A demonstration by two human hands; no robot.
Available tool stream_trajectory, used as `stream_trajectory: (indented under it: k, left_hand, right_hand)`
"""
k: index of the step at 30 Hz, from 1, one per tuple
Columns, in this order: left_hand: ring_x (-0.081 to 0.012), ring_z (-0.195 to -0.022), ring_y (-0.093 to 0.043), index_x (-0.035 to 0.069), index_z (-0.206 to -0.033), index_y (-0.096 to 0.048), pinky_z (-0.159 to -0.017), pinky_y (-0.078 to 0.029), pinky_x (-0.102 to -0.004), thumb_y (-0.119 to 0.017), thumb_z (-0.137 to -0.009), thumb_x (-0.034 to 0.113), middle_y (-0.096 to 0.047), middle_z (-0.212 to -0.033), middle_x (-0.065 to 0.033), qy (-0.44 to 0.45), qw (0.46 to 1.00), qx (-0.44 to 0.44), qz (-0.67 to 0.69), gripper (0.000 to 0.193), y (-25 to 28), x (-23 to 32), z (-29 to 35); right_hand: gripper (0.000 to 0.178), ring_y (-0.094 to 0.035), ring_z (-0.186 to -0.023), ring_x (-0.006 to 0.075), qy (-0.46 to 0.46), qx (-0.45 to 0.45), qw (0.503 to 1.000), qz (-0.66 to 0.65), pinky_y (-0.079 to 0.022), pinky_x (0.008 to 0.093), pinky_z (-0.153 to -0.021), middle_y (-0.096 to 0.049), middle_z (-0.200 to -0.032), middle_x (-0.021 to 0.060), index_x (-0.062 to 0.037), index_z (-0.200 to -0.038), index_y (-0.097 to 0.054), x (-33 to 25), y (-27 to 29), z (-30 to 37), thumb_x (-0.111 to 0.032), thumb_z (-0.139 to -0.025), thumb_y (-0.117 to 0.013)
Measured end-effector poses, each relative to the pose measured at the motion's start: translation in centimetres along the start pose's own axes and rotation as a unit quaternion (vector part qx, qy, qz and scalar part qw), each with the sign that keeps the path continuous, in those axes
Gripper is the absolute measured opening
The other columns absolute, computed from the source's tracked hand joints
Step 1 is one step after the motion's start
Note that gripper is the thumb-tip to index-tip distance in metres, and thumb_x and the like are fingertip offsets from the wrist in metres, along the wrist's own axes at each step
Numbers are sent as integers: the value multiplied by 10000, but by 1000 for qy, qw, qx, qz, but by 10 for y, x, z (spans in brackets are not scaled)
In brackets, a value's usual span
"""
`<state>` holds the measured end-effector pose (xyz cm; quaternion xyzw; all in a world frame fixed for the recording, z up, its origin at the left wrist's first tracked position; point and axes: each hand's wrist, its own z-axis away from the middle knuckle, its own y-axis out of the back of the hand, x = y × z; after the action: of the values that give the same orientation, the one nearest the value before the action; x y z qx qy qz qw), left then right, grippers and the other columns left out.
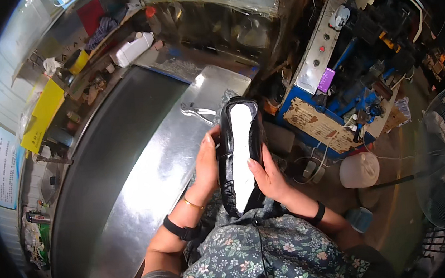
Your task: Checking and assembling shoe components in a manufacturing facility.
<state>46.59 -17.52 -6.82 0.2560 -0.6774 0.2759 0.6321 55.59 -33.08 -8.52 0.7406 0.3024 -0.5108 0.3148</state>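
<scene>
Upside down between my two hands is a black shoe upper [228, 162], its white insole board [243, 153] facing up and black material folded in around the edge. My left hand [206, 159] presses against its left side, fingers partly hidden behind it. Along the right side, my right hand [268, 174] grips it, the thumb lying on the edge of the white board. The shoe's lower end is close to my floral apron [274, 245]. Just left of its upper end, a pair of metal pincers [198, 111] lies on the shiny metal table [146, 177].
A dark conveyor belt [102, 160] runs along the table's left. Beyond it, a shelf holds a white bottle [134, 49] and yellow tape [76, 61]. At right stand a blue-framed machine [331, 113], a white plastic jug [359, 170] and a large fan [442, 157]. Cables trail across the floor.
</scene>
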Motion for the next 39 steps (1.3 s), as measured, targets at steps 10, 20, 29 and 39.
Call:
stream_trajectory:
  k: [10, 20, 29, 39]
  left_hand:
    - [-257, -1379, -389, -22, -1446, -402, -1164, -266, -367, -293, -1067, 449, -431, -1476, -175, -9, 997, -73, 34, 614, 9, -10, -55]
    - [-128, -975, -531, 21, -1131, -595, -894, -427, -266, -614, -960, 294, -592, -1011, -50, 51, 994, -82, 43, 323, -23, 8, -85]
    - [-278, -1469, -246, 21, -1413, -468, -1180, -201, -354, -569, -985, 210, -416, -1493, -196, 67, 975, -196, 76, 479, -18, -6, -88]
    - [-200, -1310, -416, 12, -1417, -416, -1115, -314, -328, -688, -904, 223, -474, -1383, -95, 12, 966, -257, 13, 618, -15, 5, -100]
  right_hand:
    - [641, -384, -1351, 276, -70, -30, 997, -7, -304, 353, -1109, -376, -1473, 223, 77, -1500, -171, -4, 10, 2, -221, -1029, -488]
    - [652, -428, -1328, 173, -220, 27, 961, -167, -317, 328, -1121, -511, -1401, 118, -6, -1442, -398, -5, 53, -83, -496, -1063, -199]
    - [258, -517, -1221, 174, -54, -45, 994, -87, -378, 306, -1059, -598, -1249, 75, -1, -1223, -587, 9, 37, -126, -133, -1035, -471]
    - [347, -497, -1263, 193, -68, 5, 998, 0, -365, 310, -1071, -561, -1342, 108, -21, -1351, -508, 4, 32, -120, -118, -1026, -435]
